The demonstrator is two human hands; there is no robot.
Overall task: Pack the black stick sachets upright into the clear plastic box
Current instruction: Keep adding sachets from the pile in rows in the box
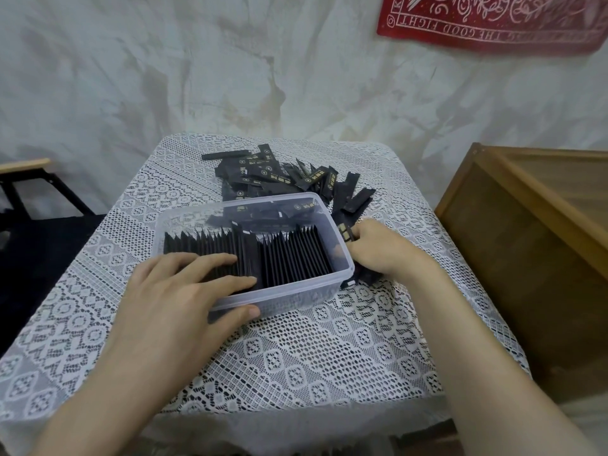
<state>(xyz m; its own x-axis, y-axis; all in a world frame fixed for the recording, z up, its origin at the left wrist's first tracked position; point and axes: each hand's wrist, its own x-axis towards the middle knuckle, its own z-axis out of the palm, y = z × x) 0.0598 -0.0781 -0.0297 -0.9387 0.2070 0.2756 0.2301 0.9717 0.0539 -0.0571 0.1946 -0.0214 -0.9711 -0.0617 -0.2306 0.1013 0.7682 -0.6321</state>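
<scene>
A clear plastic box (289, 296) sits in the middle of a table with a white lace cloth (329, 357). Inside the box, a row of black sachets (289, 255) stands up on end, packed close from the left wall almost to the right wall. The left hand (184, 291) lies flat on top of the row with its fingers out straight, and its thumb touches the outside of the near wall. The right hand (378, 248) is just beside the right end of the box, down on the cloth. Its fingers are curled round one sachet (345, 231), whose end pokes out by the box. A loose pile of sachets (283, 176) lies behind the box. A brown wooden cabinet (526, 225) stands to the right, and a red cloth (493, 24) hangs on the wall.
</scene>
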